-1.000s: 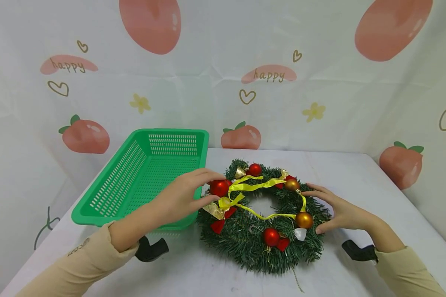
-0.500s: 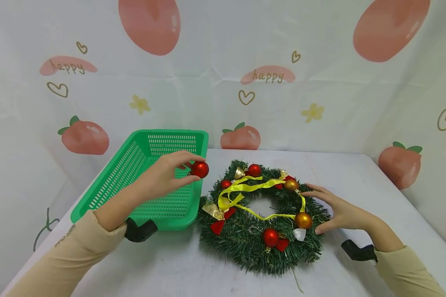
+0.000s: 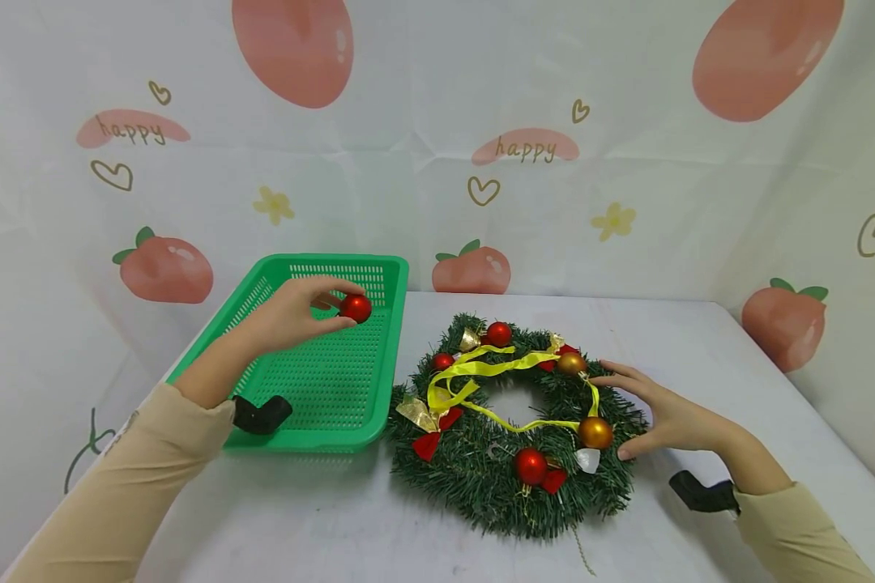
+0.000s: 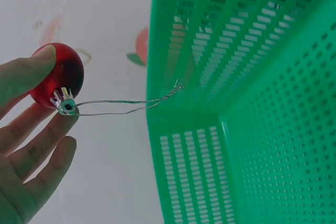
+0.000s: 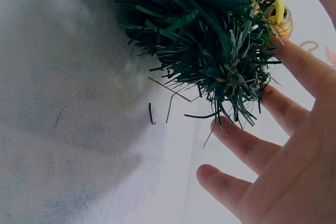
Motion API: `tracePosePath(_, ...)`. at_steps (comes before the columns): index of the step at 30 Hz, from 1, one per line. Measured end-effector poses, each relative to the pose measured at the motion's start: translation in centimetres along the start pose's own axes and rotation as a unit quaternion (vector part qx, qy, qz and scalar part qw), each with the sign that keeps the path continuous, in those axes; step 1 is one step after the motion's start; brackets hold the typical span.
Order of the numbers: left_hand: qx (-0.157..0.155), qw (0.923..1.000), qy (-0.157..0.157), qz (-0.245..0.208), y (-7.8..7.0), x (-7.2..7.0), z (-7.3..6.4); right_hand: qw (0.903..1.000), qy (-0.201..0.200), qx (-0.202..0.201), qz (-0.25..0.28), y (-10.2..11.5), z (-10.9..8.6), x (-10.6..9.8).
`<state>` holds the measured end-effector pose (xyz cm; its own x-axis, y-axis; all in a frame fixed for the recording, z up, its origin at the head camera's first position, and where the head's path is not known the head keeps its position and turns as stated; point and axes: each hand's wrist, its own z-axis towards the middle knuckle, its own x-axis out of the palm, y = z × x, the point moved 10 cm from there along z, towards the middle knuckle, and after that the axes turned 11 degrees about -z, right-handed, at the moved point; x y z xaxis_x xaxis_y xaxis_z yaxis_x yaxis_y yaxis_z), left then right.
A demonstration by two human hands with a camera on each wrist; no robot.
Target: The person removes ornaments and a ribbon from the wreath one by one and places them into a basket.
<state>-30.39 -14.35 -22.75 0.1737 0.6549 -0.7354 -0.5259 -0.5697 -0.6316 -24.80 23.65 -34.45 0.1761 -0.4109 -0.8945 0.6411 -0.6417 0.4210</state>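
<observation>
A red Christmas ball [image 3: 356,308] is pinched between the thumb and fingers of my left hand [image 3: 292,312], over the green plastic basket [image 3: 396,356]. In the left wrist view the ball [image 4: 65,72] shows its silver cap and a loop of thin cord [image 4: 121,102] trailing toward the basket wall. My right hand [image 3: 674,417] rests at the right edge of the green wreath [image 3: 474,486], fingers spread and touching its needles, as the right wrist view shows too. Red and gold balls, red and gold bows and a yellow ribbon [image 3: 488,368] sit on the wreath.
The basket stands left of the wreath on a white-covered table [image 3: 350,518]. A white cloth [image 3: 408,81] printed with peaches hangs behind. A dark green cord [image 3: 87,453] shows at the left edge. Black wrist mounts [image 3: 262,414] jut below both forearms.
My left hand has lifted the red ball off the wreath's left side and carried it left and up over the basket. My right hand has stayed at the wreath's edge.
</observation>
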Motion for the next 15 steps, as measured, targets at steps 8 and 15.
tracePosePath(8,-0.044,0.9990,-0.002,-0.006,2.4,-1.2,-0.1,1.0000,0.000,-0.005,-0.002,0.0,0.0,0.0)
tracePosePath(15,-0.068,0.9976,0.002,-0.009,4.3,-1.8,-0.1,1.0000,0.001,-0.001,-0.004,0.0,0.0,0.0)
